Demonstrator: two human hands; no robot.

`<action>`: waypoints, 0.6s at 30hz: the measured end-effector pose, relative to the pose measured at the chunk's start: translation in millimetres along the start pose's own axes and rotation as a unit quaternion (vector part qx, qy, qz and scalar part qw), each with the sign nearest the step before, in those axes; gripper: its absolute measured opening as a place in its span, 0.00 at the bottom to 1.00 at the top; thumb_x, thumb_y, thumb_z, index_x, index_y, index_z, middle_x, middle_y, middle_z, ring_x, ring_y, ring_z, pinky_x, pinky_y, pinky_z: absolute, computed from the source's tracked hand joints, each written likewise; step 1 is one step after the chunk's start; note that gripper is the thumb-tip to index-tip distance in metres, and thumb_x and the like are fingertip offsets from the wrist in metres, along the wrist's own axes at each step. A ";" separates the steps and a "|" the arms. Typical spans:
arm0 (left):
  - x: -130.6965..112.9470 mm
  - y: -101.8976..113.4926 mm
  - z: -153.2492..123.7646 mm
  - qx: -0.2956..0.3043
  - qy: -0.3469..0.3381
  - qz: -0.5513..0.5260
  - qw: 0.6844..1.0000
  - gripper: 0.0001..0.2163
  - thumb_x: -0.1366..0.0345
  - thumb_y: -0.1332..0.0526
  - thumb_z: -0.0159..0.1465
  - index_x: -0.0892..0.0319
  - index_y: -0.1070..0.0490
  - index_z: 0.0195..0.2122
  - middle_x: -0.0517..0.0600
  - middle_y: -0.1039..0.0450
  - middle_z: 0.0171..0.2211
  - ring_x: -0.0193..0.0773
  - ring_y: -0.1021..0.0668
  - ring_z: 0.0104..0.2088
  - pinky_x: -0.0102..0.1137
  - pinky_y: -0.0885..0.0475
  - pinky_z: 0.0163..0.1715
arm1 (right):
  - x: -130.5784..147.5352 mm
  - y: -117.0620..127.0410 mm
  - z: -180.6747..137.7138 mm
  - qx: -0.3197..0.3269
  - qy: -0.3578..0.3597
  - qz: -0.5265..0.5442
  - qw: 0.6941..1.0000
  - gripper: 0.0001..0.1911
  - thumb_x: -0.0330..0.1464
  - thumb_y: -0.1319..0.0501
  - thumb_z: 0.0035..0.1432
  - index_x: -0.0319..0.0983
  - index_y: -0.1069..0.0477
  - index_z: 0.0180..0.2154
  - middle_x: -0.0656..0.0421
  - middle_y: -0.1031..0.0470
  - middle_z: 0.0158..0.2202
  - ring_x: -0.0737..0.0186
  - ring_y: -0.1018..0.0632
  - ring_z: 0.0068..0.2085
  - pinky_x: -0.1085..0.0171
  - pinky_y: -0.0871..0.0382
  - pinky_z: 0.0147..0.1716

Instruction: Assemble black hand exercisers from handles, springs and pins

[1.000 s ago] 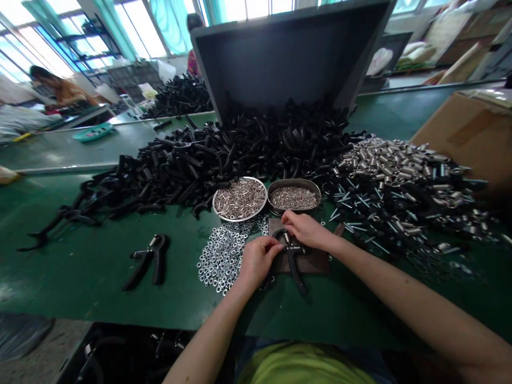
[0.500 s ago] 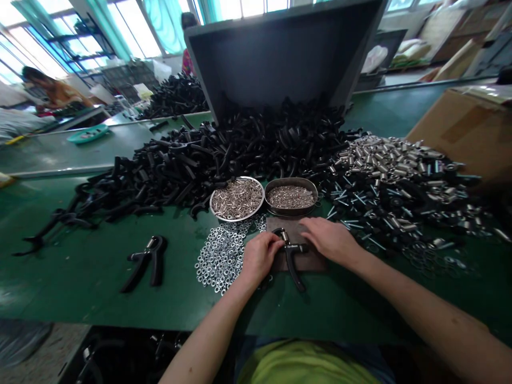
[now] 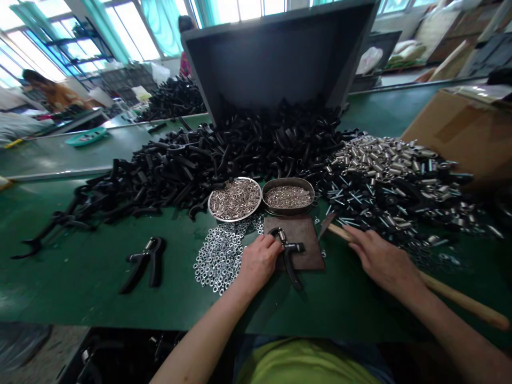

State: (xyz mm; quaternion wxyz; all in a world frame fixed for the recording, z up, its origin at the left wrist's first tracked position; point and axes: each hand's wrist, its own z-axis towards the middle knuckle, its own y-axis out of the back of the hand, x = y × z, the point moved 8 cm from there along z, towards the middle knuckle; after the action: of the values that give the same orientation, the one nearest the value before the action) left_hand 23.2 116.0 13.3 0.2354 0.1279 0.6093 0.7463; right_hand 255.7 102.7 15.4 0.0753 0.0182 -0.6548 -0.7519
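A black hand gripper (image 3: 288,255) with a metal spring lies on a dark brown plate (image 3: 301,234) on the green table. My left hand (image 3: 259,262) is closed round its left handle and holds it down. My right hand (image 3: 383,261) rests on the wooden handle of a hammer (image 3: 448,292) to the right of the plate, fingers laid over it. The hammer's dark head (image 3: 325,224) lies beside the plate's right edge.
Two metal dishes of small parts (image 3: 235,199) (image 3: 288,196) stand behind the plate, washers (image 3: 219,253) lie to the left. A large pile of black handles (image 3: 224,154) and springs and bolts (image 3: 392,170) fill the back. A finished gripper (image 3: 144,262) lies left; a cardboard box (image 3: 464,130) right.
My right hand left the gripper on the plate and moved right onto the hammer's handle. My left hand stayed on the gripper's handle.
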 end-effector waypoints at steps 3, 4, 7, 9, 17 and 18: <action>-3.7 0.4 -0.7 0.021 0.001 0.020 1.000 0.13 0.62 0.52 0.68 0.56 0.30 0.33 0.48 0.29 0.33 0.37 0.29 0.35 0.29 0.38 0.24 | 32.0 13.2 19.1 -0.007 0.027 0.201 0.979 0.22 0.35 0.57 0.65 0.41 0.42 0.58 0.53 0.29 0.52 0.56 0.25 0.48 0.58 0.29 0.44; -5.3 0.7 -1.1 0.029 -0.001 0.025 0.999 0.13 0.62 0.53 0.68 0.56 0.30 0.34 0.49 0.29 0.34 0.38 0.29 0.36 0.29 0.38 0.25 | 44.8 14.0 24.4 -0.004 0.041 0.258 0.965 0.22 0.34 0.57 0.65 0.41 0.43 0.59 0.53 0.31 0.55 0.57 0.27 0.52 0.59 0.32 0.49; -9.0 2.9 -3.9 0.049 -0.002 0.030 0.998 0.13 0.64 0.54 0.68 0.56 0.30 0.41 0.50 0.29 0.36 0.38 0.29 0.37 0.29 0.35 0.26 | 75.9 2.1 34.3 0.044 0.070 0.333 0.939 0.22 0.34 0.56 0.64 0.42 0.41 0.58 0.55 0.32 0.56 0.58 0.29 0.54 0.57 0.35 0.53; -6.6 4.9 -8.2 0.054 0.022 0.026 0.998 0.12 0.64 0.52 0.67 0.53 0.31 0.46 0.52 0.30 0.41 0.39 0.28 0.40 0.28 0.34 0.25 | 79.5 -9.2 33.5 0.080 0.060 0.346 0.933 0.22 0.34 0.53 0.62 0.43 0.37 0.56 0.55 0.29 0.52 0.56 0.27 0.51 0.56 0.34 0.50; 2.0 -14.6 -27.7 0.120 0.113 -0.041 0.986 0.22 0.70 0.52 0.65 0.51 0.42 0.60 0.54 0.32 0.40 0.38 0.25 0.31 0.29 0.31 0.28 | 22.7 -45.0 -34.7 0.151 -0.246 0.528 0.799 0.30 0.50 0.54 0.60 0.41 0.44 0.58 0.65 0.38 0.22 0.71 0.39 0.16 0.71 0.48 0.13; 1.7 -15.5 -27.5 0.120 0.112 -0.045 0.985 0.22 0.70 0.53 0.65 0.53 0.42 0.60 0.55 0.32 0.40 0.38 0.25 0.32 0.30 0.31 0.29 | 26.3 -45.7 -39.6 0.160 -0.242 0.528 0.798 0.30 0.50 0.55 0.60 0.41 0.43 0.58 0.66 0.39 0.21 0.71 0.39 0.16 0.71 0.49 0.13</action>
State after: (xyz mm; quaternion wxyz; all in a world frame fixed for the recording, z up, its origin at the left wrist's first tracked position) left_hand 11.6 95.8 -8.1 0.1820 0.0430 0.7224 0.6657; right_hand 230.6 66.2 -33.4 0.2956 -0.5009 -0.6710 -0.4599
